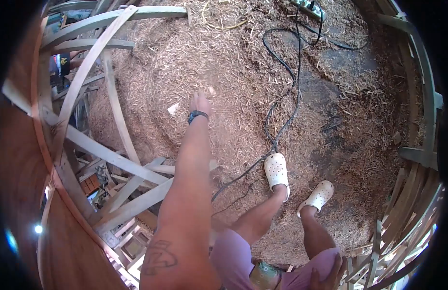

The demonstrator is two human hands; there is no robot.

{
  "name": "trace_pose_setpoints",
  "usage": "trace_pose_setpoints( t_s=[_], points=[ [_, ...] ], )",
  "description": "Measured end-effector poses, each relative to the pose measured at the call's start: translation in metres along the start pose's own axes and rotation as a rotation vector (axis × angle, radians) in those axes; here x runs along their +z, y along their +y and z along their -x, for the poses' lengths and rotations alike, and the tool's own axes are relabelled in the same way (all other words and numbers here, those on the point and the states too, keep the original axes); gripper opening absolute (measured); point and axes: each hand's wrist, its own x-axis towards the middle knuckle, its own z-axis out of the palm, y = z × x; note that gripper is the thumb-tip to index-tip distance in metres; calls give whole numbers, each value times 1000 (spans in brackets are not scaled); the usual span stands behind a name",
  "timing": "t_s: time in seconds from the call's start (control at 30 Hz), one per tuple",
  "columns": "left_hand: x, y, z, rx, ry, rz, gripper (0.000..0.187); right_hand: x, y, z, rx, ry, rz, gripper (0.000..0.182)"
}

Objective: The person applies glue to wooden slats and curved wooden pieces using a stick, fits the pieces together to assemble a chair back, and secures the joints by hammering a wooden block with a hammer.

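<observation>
My left hand [200,104], with a dark band on its wrist, reaches far out over the floor of wood shavings [161,72]. Its fingers point away from me and are small and blurred; whether they hold anything cannot be made out. Just beyond the fingertips lies a small pale wood chip [212,90], and a larger pale wood piece [173,108] is to their left. At the bottom right, my right hand [329,276] rests with fingers apart on the purple shorts [306,270] over my thigh.
Black cables [299,92] run past my white clogs [276,170] to a power strip [308,8]. Curved wooden frames [113,157] stand at left, with part of a person [64,63] behind them. Wooden strips [403,212] are at right. A yellowish cord [224,26] lies at the top.
</observation>
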Motion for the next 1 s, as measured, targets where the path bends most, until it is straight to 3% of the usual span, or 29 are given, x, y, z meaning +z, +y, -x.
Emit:
trace_pose_setpoints(
  t_s=[0.07,0.23,0.3,0.33,0.37,0.4,0.5,0.57,0.6,0.67,0.7,0.73,0.8,0.87,1.0],
  points=[
    [-2,5,-8,86,138,-9,37,-1,-8,-4,-9,-1,5,76],
    [22,2,-18,96,165,-257,32,-7,-24,-15,51,-72,46,75],
    [28,-3,10,236,213,-305,33,-5,-21,-17,-65,-41,68,76],
    [30,-4,22,309,247,-326,35,-4,-21,-17,-68,-42,72,76],
    [38,-7,33,243,135,-290,62,-1,-20,-16,-62,-40,78,76],
    [39,-11,50,241,135,-292,62,2,-20,-14,-55,-41,82,77],
    [42,-23,84,344,86,-96,56,8,-17,-9,-33,-43,98,78],
    [51,-32,91,359,188,267,46,8,-21,-7,4,-55,70,79],
    [55,-33,86,360,184,267,46,9,-23,-5,41,-64,40,81],
    [56,-33,67,-202,-253,1171,40,12,-17,-1,27,-63,31,82],
    [44,-26,70,-258,-336,1438,33,15,-16,0,11,-57,20,83],
    [50,-33,64,-256,-334,1435,33,17,-17,2,10,-58,17,83],
    [55,-39,50,-260,-524,1571,28,21,-19,2,26,-49,40,83],
    [55,-33,49,-215,-493,1623,25,24,-8,2,10,-54,63,83],
    [70,-33,37,-372,-532,1719,32,28,-3,4,-20,-41,40,82]
  ],
)
